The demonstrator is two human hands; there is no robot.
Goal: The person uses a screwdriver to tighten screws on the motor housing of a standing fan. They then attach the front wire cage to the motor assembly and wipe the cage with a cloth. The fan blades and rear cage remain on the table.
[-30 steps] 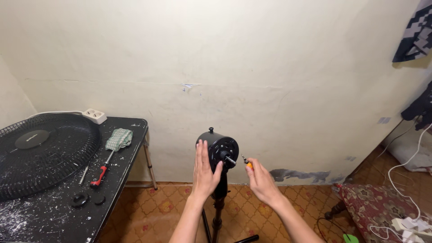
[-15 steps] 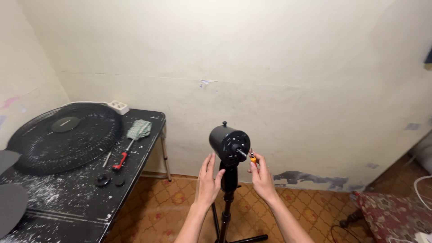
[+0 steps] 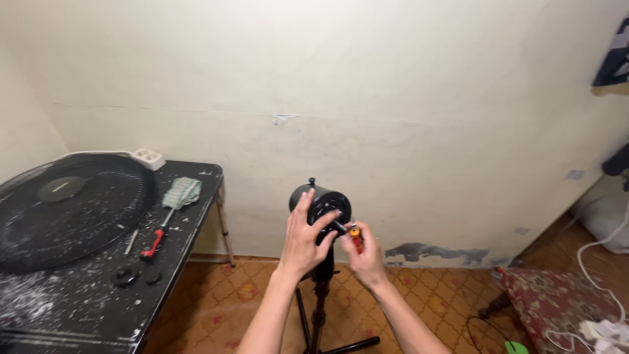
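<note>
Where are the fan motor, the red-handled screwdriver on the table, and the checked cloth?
fan motor [image 3: 313, 194]: head view, top of its black housing above the left hand.
screwdriver [image 3: 154, 244]: head view, red handle, lying on the table.
cloth [image 3: 181, 192]: head view, middle of the folded fabric.

Soft, even indoor light fills the room, brightest on the cream plaster wall [image 3: 393, 85] above the hands. Shadows are faint; a dim patch sits under the black paint-flecked table [image 3: 78, 308] to the left of the grip. No glare. Slight wide-angle bending shows at the edges, and focus is fairly sharp.
</note>
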